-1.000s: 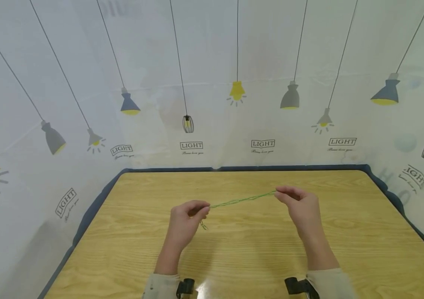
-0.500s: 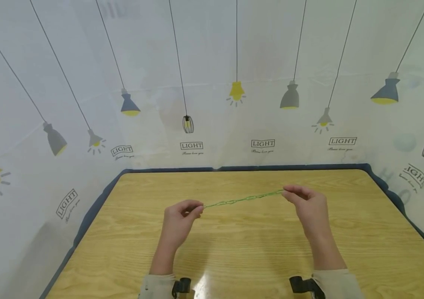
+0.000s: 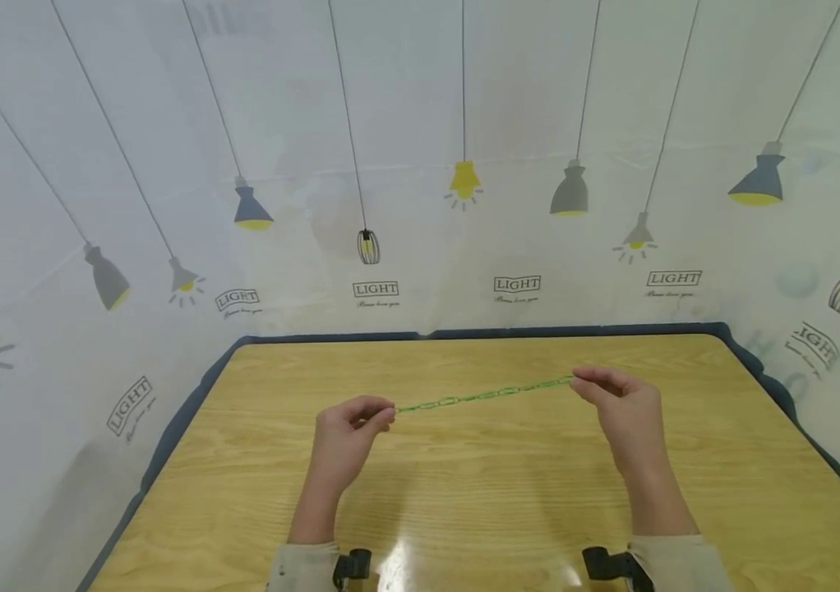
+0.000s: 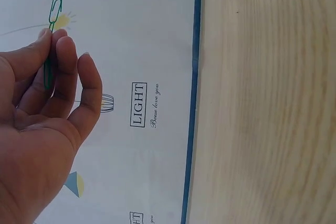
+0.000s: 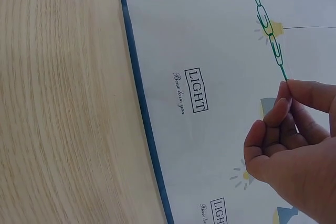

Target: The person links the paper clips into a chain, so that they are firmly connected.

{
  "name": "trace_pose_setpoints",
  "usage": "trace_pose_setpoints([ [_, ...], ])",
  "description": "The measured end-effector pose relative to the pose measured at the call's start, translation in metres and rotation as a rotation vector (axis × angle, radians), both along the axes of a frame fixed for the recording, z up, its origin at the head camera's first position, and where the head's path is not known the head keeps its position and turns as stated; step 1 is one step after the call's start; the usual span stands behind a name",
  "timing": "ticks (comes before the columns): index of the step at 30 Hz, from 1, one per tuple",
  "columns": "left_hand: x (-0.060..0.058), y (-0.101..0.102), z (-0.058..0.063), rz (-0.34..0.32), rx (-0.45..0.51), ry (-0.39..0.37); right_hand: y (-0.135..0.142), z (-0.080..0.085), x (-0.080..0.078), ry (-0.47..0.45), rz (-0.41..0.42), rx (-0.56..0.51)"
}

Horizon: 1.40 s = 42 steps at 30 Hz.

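Note:
A chain of green paper clips [image 3: 490, 394] is stretched between both hands above the table, slanting up toward the right. My left hand [image 3: 344, 440] pinches one end between thumb and fingers. In the left wrist view a green paper clip [image 4: 48, 72] lies along the inside of the left fingers, below the pinch. At the other end, my right hand [image 3: 623, 415] pinches the last clip by its tip. Linked clips [image 5: 269, 24] run up and away from the right fingertips in the right wrist view.
Beneath the hands lies a wood-grain table [image 3: 464, 477] with a dark blue edge band [image 3: 568, 331]. A white sheet [image 3: 420, 197] printed with hanging lamps and the word LIGHT surrounds it at the back and sides. Black camera mounts [image 3: 616, 567] sit at both wrists.
Both hands have moved apart, left hand leftward and right hand rightward. More of the paper clip chain shows between them, and the loose end that hung under the left hand is out of sight.

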<state>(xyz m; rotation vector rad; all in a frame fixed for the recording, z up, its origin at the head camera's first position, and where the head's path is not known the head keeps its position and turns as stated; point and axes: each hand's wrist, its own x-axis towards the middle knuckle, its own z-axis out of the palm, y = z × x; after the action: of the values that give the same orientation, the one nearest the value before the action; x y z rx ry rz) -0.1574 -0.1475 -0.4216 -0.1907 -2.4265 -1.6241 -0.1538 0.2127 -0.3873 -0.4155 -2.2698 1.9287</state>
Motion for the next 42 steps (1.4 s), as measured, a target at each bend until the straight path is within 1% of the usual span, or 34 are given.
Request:
trace_pose_setpoints([
  [4,0.001,0.0,0.0,-0.004,0.003,-0.001,0.001,0.0,-0.001,-0.006,0.003,0.009],
  [12,0.0,-0.001,0.003,-0.017,0.087,-0.04,0.003,0.004,-0.002,-0.021,-0.01,0.004],
  [14,0.0,-0.001,0.004,-0.034,0.117,-0.06,0.004,0.005,-0.002,-0.023,-0.011,0.0],
  [19,0.0,-0.002,0.006,-0.1,0.26,-0.117,0.004,0.006,-0.002,-0.019,-0.009,-0.006],
  [23,0.0,-0.003,0.006,-0.137,0.385,-0.14,0.003,0.005,-0.004,-0.012,-0.009,-0.003],
  [27,0.001,-0.003,0.009,-0.182,0.479,-0.151,0.002,0.004,-0.005,-0.005,-0.012,0.012],
  [31,0.001,-0.002,0.011,-0.23,0.515,-0.161,0.001,0.003,-0.005,0.003,-0.006,0.031],
  [36,0.001,0.0,0.012,-0.281,0.515,-0.147,0.001,0.002,-0.003,0.005,0.006,0.037],
  [39,0.001,0.001,0.011,-0.27,0.506,-0.116,0.001,0.001,-0.003,0.004,0.007,0.039],
  [42,0.0,0.001,0.009,-0.224,0.502,-0.091,0.001,0.001,-0.003,0.003,0.006,0.038],
])
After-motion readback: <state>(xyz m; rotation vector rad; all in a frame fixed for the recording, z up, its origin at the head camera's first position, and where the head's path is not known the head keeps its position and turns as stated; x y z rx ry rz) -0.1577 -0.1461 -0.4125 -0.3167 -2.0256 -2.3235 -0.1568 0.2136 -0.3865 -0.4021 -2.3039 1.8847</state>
